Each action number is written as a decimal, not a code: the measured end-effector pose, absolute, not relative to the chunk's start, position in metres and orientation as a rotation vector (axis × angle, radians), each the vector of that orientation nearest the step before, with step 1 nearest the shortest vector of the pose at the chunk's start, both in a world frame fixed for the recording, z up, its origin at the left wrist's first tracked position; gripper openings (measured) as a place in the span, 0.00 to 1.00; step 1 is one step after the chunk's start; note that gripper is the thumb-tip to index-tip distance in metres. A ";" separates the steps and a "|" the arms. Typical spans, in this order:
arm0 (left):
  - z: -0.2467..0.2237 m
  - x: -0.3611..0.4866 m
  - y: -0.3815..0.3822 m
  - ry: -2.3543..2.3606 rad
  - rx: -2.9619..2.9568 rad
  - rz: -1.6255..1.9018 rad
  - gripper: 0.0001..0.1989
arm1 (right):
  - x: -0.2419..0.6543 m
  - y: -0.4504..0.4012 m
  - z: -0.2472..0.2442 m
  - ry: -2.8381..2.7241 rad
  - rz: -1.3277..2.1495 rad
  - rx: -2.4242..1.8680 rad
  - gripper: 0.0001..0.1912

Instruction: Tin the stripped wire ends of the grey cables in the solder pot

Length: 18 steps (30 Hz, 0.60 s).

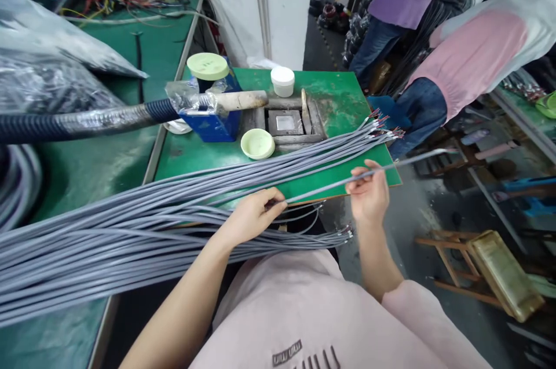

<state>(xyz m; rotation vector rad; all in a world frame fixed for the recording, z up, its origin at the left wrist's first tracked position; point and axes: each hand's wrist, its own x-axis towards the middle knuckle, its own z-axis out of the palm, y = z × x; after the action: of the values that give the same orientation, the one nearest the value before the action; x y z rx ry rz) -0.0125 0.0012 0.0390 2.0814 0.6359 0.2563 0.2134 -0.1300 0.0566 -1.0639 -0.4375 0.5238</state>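
A single grey cable (324, 189) runs between my two hands, its stripped end pointing out past the table's right edge. My left hand (256, 212) is closed on it near the front edge of the table. Further along, my right hand (368, 192) grips the same cable between thumb and fingers. Behind it lies a long bundle of grey cables (260, 169), with red and white wire ends at the right. More grey cables (295, 238) lie between the table edge and my body, partly hidden under my left forearm.
On the green table (343, 88) stand a solder pot (285, 123), a white tub (282, 80), a pale green dish (258, 143) and a blue box (212, 125) with a hose (87, 123) across it. A wooden stool (504, 270) stands right. Two people are at the back right.
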 end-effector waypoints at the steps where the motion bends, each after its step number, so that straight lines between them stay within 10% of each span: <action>1: 0.038 -0.013 -0.002 0.607 2.064 0.273 0.12 | 0.215 -0.140 0.059 -0.482 0.441 -1.116 0.15; 18: 0.045 0.010 -0.048 0.679 1.052 0.593 0.17 | 0.177 -0.193 0.029 -1.782 1.197 -1.440 0.11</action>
<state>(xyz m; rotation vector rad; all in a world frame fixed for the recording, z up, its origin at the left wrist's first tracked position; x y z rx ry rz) 0.0097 -0.0479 0.0449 1.0519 0.6789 0.5931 0.1772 -0.1930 0.0288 -1.4401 -1.7818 1.1971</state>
